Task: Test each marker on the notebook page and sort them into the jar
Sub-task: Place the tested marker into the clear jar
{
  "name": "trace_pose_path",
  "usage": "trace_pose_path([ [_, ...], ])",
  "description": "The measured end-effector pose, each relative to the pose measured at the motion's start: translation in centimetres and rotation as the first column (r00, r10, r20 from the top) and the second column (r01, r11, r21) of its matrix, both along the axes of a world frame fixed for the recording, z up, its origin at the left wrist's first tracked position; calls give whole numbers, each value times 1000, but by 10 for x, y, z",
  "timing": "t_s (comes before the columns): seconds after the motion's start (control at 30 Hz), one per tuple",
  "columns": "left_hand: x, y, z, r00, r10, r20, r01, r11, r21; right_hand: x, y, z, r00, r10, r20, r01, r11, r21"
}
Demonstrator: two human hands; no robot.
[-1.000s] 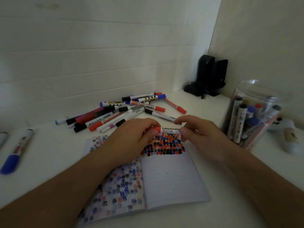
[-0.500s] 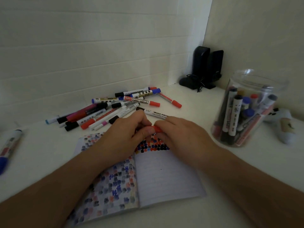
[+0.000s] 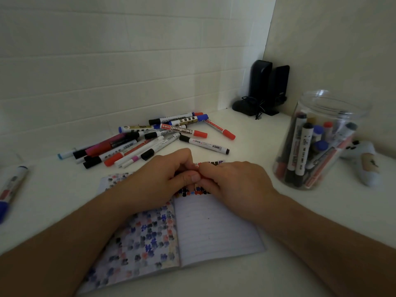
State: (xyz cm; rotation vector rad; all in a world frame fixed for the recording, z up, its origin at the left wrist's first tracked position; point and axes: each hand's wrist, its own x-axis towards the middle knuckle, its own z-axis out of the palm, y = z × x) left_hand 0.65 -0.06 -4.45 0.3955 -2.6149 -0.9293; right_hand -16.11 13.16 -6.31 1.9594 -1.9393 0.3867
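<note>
An open notebook (image 3: 214,228) lies in front of me, with coloured test dabs across the left page and the top of the right page. My left hand (image 3: 162,179) and my right hand (image 3: 231,183) meet above its top edge. Both have fingers curled round a red marker (image 3: 196,166). Only a sliver of the marker shows between the fingertips, and I cannot tell if its cap is on. A clear plastic jar (image 3: 321,97) stands at the right holding several markers upright. A pile of loose markers (image 3: 162,138) lies behind the notebook.
A blue-capped marker (image 3: 10,189) lies alone at the far left. Two black speakers (image 3: 267,86) with a cable stand in the back corner. A white game controller (image 3: 364,166) lies right of the jar. White walls close the desk behind and to the right.
My right hand has slid left until it touches my left hand. The marker's labelled barrel, seen between the hands a second ago, is now covered by fingers.
</note>
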Motion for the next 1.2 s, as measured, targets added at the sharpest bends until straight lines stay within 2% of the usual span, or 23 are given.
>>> trace_pose_path([
  [0.07, 1, 0, 0, 1000, 5, -2, -5, 1000, 9, 1, 0, 1, 1000, -10, -17, 10, 1000, -6],
  [0.13, 1, 2, 0, 1000, 17, -19, -16, 1000, 26, 3, 0, 9, 998, -56, 26, 54, 996, 69],
  [0.27, 1, 2, 0, 992, 112, -60, -109, 993, 53, 0, 10, 31, 918, -272, 290, 209, 950, 232],
  [0.33, 2, -2, -1, 986, 158, -46, -157, 987, 25, -6, 18, 34, 822, -268, 502, 203, 962, 182],
  [0.37, 2, -4, -2, 987, 162, -20, -162, 987, -1, -10, 23, 36, 729, -225, 647, 189, 974, 126],
  [0.4, 2, -5, -3, 988, 156, 14, -155, 987, -28, -15, 26, 39, 588, -152, 794, 171, 983, 61],
  [0.43, 2, -5, -4, 988, 146, 52, -143, 988, -66, -20, 29, 42, 399, -65, 915, 156, 988, 2],
  [0.5, -1, -5, -6, 985, 125, 115, -104, 980, -170, -30, 34, 49, -23, 82, 996, 103, 992, -79],
  [0.53, -2, -5, -7, 984, 118, 134, -88, 973, -213, -34, 35, 50, -164, 123, 979, 68, 991, -113],
  [0.57, -3, -6, -7, 983, 116, 142, -80, 969, -235, -37, 35, 51, -249, 139, 958, 16, 990, -139],
  [0.6, -2, -7, -7, 983, 113, 142, -76, 967, -242, -39, 35, 49, -285, 138, 949, -36, 987, -155],
  [0.67, -2, -8, -9, 986, 101, 134, -66, 968, -243, -40, 34, 42, -273, 125, 954, -107, 981, -160],
  [0.8, -3, -8, -9, 987, 71, 144, -32, 966, -257, -37, 31, 31, 15, 45, 999, -94, 995, -44],
  [0.9, -4, -7, -8, 986, 54, 160, -9, 962, -273, -38, 30, 29, 76, -45, 996, -67, 996, 50],
  [1.0, -4, -6, -8, 987, 47, 154, -4, 963, -269, -38, 28, 26, 235, -108, 966, 2, 994, 111],
  [1.2, -5, -6, -10, 988, 42, 148, 0, 961, -276, -35, 23, 17, 326, -147, 934, 182, 979, 91],
])
